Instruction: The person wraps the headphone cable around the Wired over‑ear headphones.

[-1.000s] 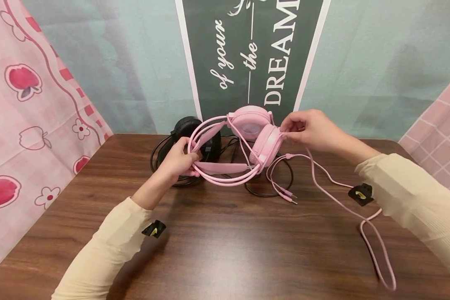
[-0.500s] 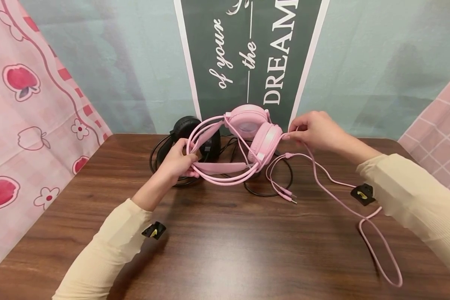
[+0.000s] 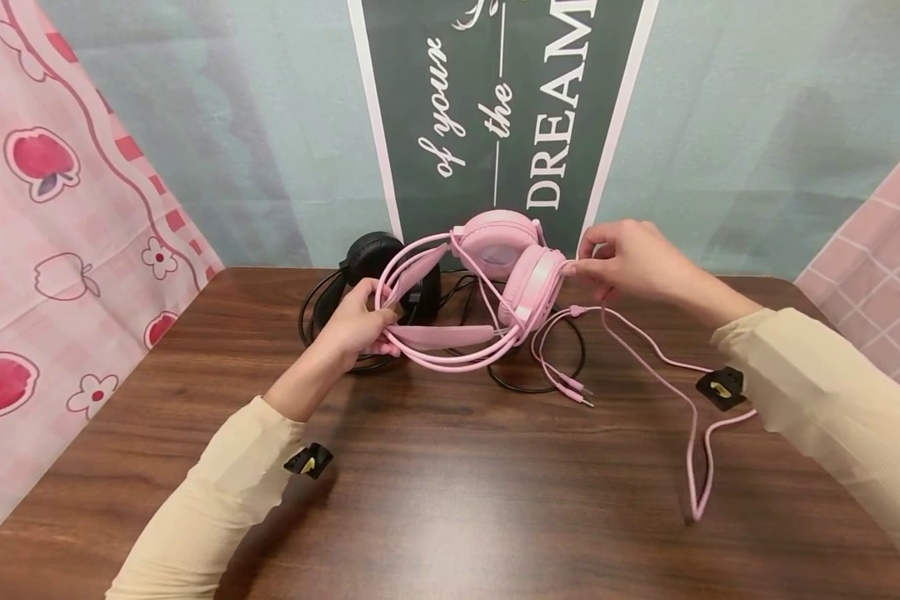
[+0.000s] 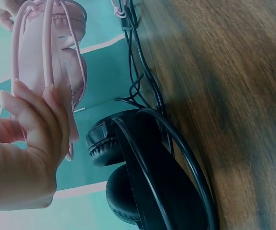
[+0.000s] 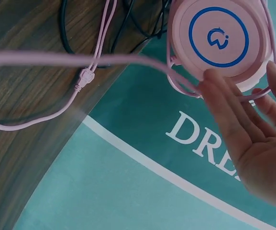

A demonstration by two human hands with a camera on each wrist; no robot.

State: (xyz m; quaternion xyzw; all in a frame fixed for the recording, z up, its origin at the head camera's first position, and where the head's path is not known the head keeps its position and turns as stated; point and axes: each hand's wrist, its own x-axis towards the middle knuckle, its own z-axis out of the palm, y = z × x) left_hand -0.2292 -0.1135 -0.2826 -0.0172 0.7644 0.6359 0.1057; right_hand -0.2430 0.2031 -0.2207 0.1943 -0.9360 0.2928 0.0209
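Pink headphones (image 3: 528,287) are held up above the back of the table. My left hand (image 3: 356,321) grips them by the headband (image 4: 35,62), with fingers curled around its outer bands. At the other end, my right hand (image 3: 630,260) pinches the pink cable (image 3: 656,373) close to the nearer ear cup (image 5: 219,38). Cable strands run over that cup and across between the headband's two sides. From the right hand the cable hangs down into a long loop over the table's right side. Two pink plugs (image 3: 573,390) lie below the cups.
Behind the left hand, black headphones (image 4: 142,158) lie on the brown wooden table (image 3: 450,500), partly hidden, with black cable (image 3: 581,354) loops around them. A lettered green hanging (image 3: 480,125) covers the back wall. Pink patterned cloth (image 3: 67,275) stands at the left.
The cable loop at the right has drawn up and to the left. My right hand moved slightly away from the ear cup, then back towards it. The left hand stays in place.
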